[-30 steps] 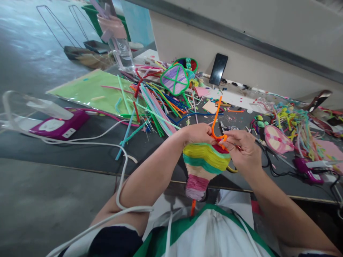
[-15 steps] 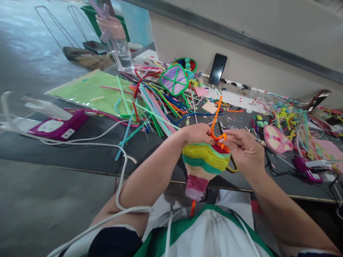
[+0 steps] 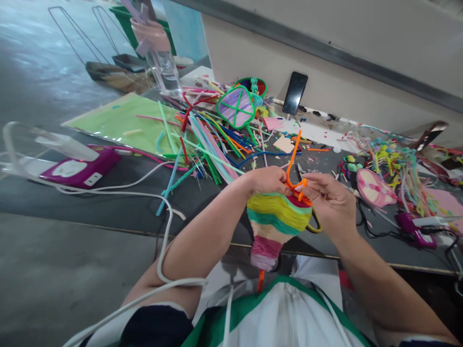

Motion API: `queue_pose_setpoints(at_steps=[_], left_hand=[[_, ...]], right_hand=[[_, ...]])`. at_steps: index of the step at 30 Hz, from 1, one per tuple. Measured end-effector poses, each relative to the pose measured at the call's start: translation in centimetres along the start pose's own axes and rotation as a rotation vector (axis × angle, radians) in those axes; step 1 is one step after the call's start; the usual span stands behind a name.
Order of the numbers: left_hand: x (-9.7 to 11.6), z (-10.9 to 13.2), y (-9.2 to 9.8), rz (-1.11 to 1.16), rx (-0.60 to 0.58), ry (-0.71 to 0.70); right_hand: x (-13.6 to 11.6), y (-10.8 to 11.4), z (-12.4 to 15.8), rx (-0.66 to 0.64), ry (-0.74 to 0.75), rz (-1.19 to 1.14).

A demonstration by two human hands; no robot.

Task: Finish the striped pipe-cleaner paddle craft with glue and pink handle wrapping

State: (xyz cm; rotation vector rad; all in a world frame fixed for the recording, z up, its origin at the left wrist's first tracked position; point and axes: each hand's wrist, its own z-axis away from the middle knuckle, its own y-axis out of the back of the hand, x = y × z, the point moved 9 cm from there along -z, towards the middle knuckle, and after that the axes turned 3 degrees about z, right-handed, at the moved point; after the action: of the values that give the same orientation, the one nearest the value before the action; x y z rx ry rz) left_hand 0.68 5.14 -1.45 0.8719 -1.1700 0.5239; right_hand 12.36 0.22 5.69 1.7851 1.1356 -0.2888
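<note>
From where I stand, I can see a person at a dark table (image 3: 119, 207) with both hands busy. The left hand (image 3: 269, 180) pinches the top edge of a striped shape (image 3: 278, 212), though some of its fingertips are hidden from me. The right hand (image 3: 331, 200) has its thumb and finger closed on a bent orange stick (image 3: 292, 161), right at the top of the shape. One end of the stick pokes up between the two hands. The striped shape is in front of the person's tummy, by the table's near edge, wide at the top and thin at the bottom. A yellow loop (image 3: 314, 227) is just below the right hand.

Past the left hand is a big pile of colored sticks (image 3: 213, 140), with a purple shape with a green cross (image 3: 236, 107) beside it. A black phone (image 3: 295, 93) leans on the wall (image 3: 253, 53). Over to the right lies a pink round shape (image 3: 376, 187)
</note>
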Motion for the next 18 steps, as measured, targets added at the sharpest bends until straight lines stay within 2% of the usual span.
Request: queue_pose_setpoints(at_steps=[4,8,14,18], left_hand=[[0.2,0.0,-0.1,-0.004,0.0,-0.006],[0.4,0.0,-0.3,0.002,-0.017,-0.026],[0.6,0.2,0.1,-0.035,0.014,-0.008],[0.5,0.2,0.0,-0.014,0.008,-0.004]], right_hand=[[-0.3,-0.2,0.2,0.018,0.019,0.037],[-1.1,0.0,0.4,0.033,0.127,0.142],[-1.4,0.0,-0.2,0.019,0.144,0.076],[-1.7,-0.2,-0.1,0.033,0.196,0.121]])
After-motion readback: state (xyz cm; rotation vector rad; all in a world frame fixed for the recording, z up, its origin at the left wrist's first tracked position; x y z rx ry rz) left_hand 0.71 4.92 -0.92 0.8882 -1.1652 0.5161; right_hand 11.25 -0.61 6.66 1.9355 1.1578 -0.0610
